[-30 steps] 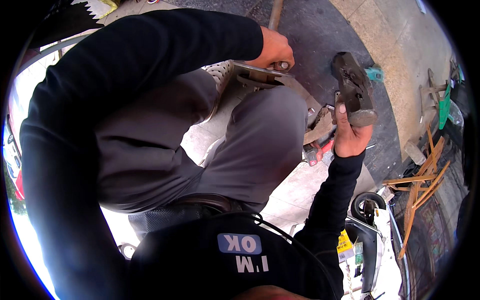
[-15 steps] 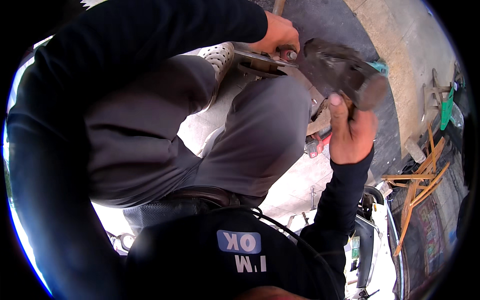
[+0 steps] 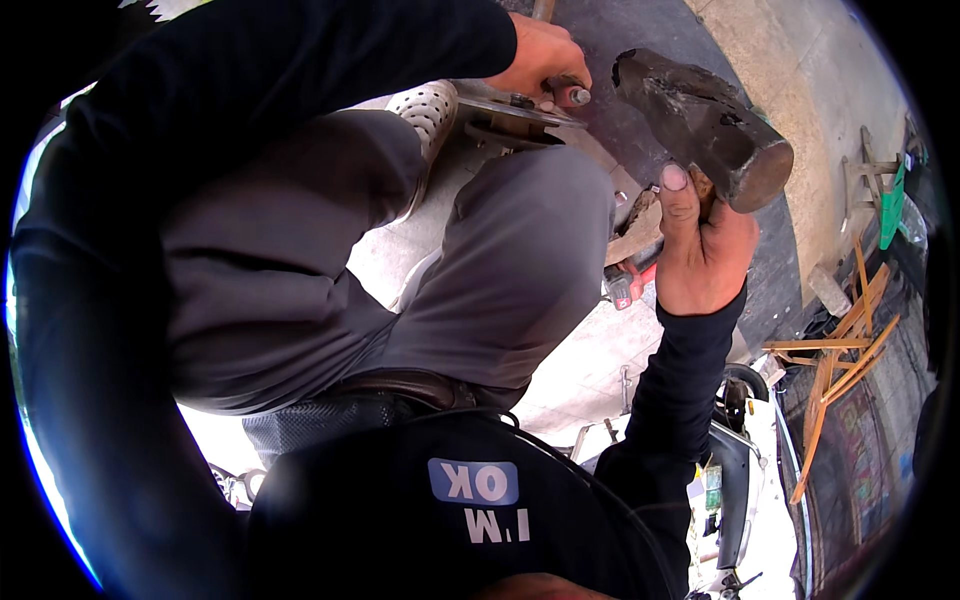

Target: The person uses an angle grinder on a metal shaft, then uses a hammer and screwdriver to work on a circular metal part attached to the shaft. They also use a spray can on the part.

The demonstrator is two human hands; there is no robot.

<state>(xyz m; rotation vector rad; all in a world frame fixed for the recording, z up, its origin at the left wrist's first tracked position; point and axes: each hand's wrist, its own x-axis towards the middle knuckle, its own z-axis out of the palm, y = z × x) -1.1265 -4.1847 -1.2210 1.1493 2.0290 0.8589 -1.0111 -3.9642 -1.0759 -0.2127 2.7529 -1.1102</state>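
Observation:
My right hand (image 3: 705, 250) is closed round the short wooden handle of a heavy hammer, its thumb pointing up beside the head. The dark, chipped hammer head (image 3: 705, 125) is raised at the upper right, apart from my left hand. At the top, my left hand (image 3: 540, 62) is closed round a chisel-like rod (image 3: 574, 97) with a reddish grip and a pale metal end; its other end is hidden. Just below that hand lies a thin round metal plate (image 3: 525, 112) with a dark ring under it, partly covered by my knee.
A white perforated clog (image 3: 428, 112) is on my foot beside the plate. A red and grey tool (image 3: 622, 288) lies on the floor by my knee. Broken wooden strips (image 3: 840, 360) and a green object (image 3: 893, 210) are at the right. A wooden shaft (image 3: 543, 10) rises behind my left hand.
The hammer head, blurred before, is now sharp and slightly farther up and right, with my right hand still gripping it. My left hand and the rod have shifted a little left and up.

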